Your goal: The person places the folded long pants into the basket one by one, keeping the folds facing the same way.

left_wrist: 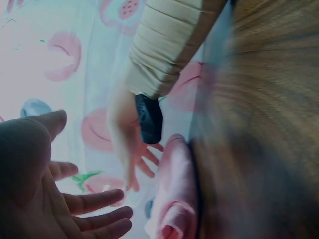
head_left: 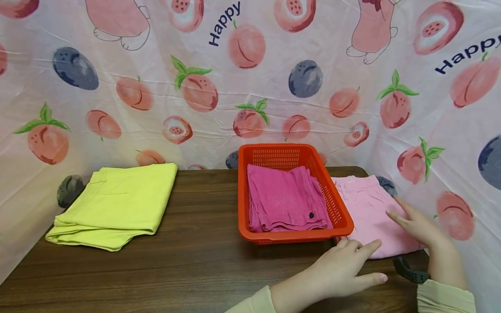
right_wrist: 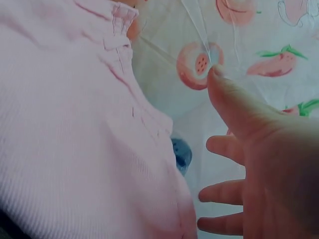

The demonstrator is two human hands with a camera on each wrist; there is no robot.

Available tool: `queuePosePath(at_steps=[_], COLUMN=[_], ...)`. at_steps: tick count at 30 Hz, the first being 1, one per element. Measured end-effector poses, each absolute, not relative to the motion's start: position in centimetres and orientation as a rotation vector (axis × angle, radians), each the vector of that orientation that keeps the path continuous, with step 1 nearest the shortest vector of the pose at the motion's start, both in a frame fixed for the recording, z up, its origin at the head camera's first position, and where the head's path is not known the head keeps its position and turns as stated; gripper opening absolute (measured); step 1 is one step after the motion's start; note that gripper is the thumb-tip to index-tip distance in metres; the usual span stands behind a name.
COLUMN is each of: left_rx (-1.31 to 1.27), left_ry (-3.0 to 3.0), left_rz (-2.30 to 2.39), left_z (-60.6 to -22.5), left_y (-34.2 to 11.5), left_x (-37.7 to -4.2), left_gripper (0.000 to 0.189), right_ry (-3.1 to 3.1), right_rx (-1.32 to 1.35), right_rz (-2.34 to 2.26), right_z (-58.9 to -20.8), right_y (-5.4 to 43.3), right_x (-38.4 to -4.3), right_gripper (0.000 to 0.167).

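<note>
Folded light pink pants [head_left: 375, 217] lie on the table's right side, their waistband toward the back and partly hidden by the basket. Over their right edge is my right hand [head_left: 419, 224], fingers spread and holding nothing. My left hand [head_left: 340, 269] hovers at their near left corner, by the basket's front right corner, with fingers extended. In the right wrist view, the right hand [right_wrist: 279, 154] is beside the pink fabric [right_wrist: 89, 129], apart from it. The left wrist view shows the left hand [left_wrist: 55, 184] with its palm and loose fingers bare.
An orange-red plastic basket [head_left: 297, 236] stands right of the table's middle with folded magenta pants [head_left: 287, 200] inside, a dark button showing. Folded yellow-green pants [head_left: 121, 200] lie at the left on the brown wooden table [head_left: 188, 269]. A fruit-print cloth [head_left: 156, 87] hangs around the back and sides.
</note>
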State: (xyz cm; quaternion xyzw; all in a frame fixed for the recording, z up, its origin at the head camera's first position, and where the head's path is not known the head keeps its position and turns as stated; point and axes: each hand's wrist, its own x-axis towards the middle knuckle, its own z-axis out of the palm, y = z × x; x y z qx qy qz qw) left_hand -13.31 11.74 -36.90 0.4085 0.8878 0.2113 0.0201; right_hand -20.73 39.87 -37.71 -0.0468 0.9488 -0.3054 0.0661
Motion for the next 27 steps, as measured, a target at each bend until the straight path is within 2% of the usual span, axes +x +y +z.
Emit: queuePosePath(at_steps=[17,27], left_rx=[0.785,0.733], left_ry=[2.676,2.624], left_rz=[0.776,0.970], left_z=[-40.3,-40.9], left_y=[13.6,14.4], left_x=[-13.7,-14.2], left_gripper=[0.058,0.054], right_ry=[2.800,2.808], right_rx=[-0.013,0.030], right_rz=[-0.953,-0.939], right_z=[-39.1,-39.8], right_y=[41.4,42.2], right_x=[-20.6,-21.0], right_gripper=[0.081,0.084])
